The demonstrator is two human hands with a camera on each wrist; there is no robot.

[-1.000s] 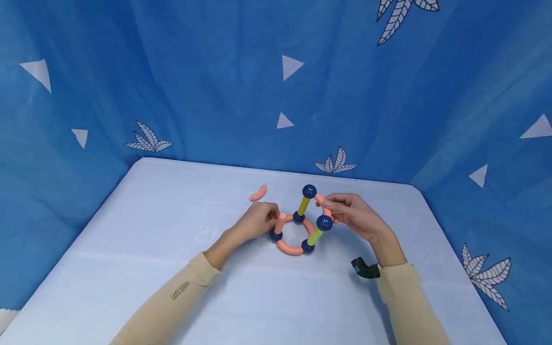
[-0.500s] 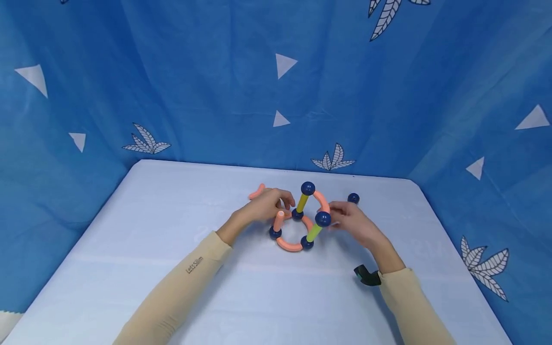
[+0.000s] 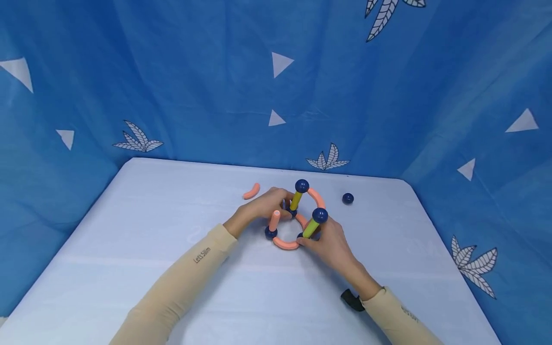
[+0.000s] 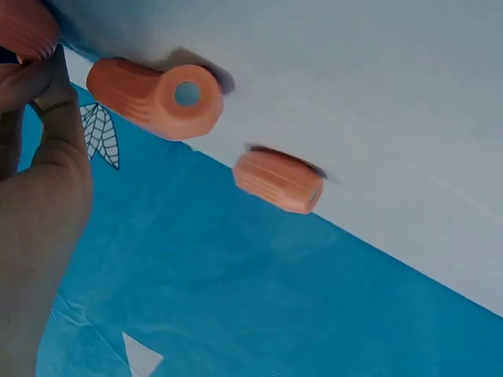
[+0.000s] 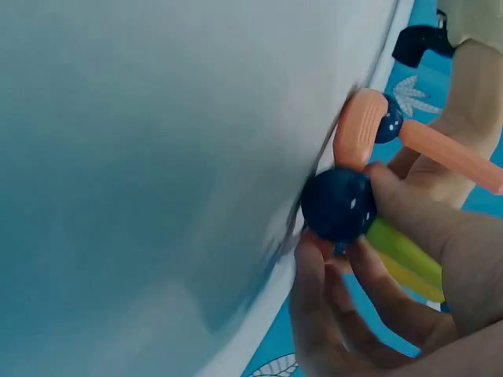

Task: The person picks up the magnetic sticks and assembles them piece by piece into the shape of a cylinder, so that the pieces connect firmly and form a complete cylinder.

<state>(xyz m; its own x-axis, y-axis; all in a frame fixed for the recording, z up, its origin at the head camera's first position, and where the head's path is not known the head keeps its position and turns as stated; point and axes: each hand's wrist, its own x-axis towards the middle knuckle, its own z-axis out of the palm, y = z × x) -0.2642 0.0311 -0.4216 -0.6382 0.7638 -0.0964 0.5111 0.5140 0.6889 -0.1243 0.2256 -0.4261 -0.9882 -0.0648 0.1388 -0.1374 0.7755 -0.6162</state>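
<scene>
A magnetic stick-and-ball frame stands on the table: a ring of orange curved sticks [image 3: 285, 244] joined by dark blue balls. Yellow stick [image 3: 296, 200] and lime stick [image 3: 310, 228] rise from it, topped by blue balls linked by an orange arc [image 3: 316, 197]. An orange upright stick [image 3: 274, 220] at the left has a bare top. My left hand [image 3: 270, 203] holds the back base ball [image 3: 293, 213], its fingertips partly hidden. Thumb and fingers of my right hand [image 3: 331, 244] grip the base ball [image 5: 338, 204] under the lime stick.
A loose orange curved stick [image 3: 252, 191] lies behind the left hand. A loose blue ball [image 3: 348, 198] sits at the back right. White cloth covers the table [image 3: 241, 297]; a blue curtain [image 3: 207, 86] hangs beyond its back edge.
My right hand has left the upper orange arc and come down to the front base ball. My left hand has moved from the left base ball to the back one. The loose ball has come into view.
</scene>
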